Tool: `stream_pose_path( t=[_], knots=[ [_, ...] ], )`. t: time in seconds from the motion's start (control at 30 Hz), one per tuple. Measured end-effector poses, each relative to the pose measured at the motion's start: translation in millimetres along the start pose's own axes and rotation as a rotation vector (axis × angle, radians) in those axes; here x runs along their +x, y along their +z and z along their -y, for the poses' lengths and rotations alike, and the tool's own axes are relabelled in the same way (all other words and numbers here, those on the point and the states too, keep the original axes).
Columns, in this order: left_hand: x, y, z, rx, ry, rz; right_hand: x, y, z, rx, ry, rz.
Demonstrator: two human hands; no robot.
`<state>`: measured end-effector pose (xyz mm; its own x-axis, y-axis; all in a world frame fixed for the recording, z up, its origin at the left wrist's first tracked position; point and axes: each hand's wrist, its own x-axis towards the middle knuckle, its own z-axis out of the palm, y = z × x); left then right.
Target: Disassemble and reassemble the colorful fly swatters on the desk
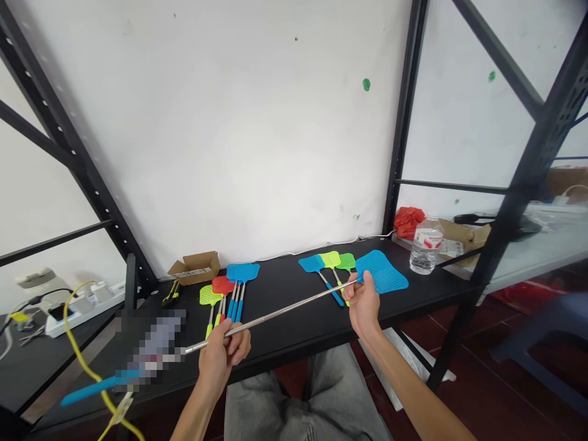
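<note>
A blue fly swatter (380, 274) with its metal rod drawn out long is held across my front. My right hand (364, 301) pinches the rod just below the blue head. Lower down the same rod, toward the blue handle, my left hand (223, 352) is closed around it. Behind the rod on the right lie a shorter blue swatter (312, 264), a yellow-green swatter (329, 259) and a green swatter (346, 262). Beyond my left hand is a group of swatters: several blue swatters (243, 272), a red swatter (223, 285) and a yellow-green swatter (210, 296).
An open cardboard box (195, 268) stands at the back left of the black table (285, 327). A water bottle (426, 246) is at the right, near a shelf post (404, 116). A yellow cable (76, 343) and a power strip (85, 311) lie at the left.
</note>
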<state>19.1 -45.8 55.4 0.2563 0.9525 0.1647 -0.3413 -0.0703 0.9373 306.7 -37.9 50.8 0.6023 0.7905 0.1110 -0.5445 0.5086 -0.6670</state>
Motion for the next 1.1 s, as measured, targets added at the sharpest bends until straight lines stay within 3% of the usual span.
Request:
stream_pose_path(
  t=[0.23,0.5,0.73,0.87,1.1],
  knots=[
    [2,-2.2,9,-0.028,0.005,0.040,-11,6,-10,-0.024,-0.002,0.011],
    [3,19.5,46,0.055,-0.025,0.114,-44,16,-41,-0.111,0.090,0.119],
    [8,17.5,30,0.188,-0.036,0.134,-36,20,-28,-0.110,0.115,0.132],
    [7,9.4,21,0.310,-0.043,0.083,-28,19,-16,-0.073,0.118,0.116],
    [1,-7.5,-8,0.050,0.084,-0.095,-3,4,11,0.062,0.125,0.017]
  ],
)
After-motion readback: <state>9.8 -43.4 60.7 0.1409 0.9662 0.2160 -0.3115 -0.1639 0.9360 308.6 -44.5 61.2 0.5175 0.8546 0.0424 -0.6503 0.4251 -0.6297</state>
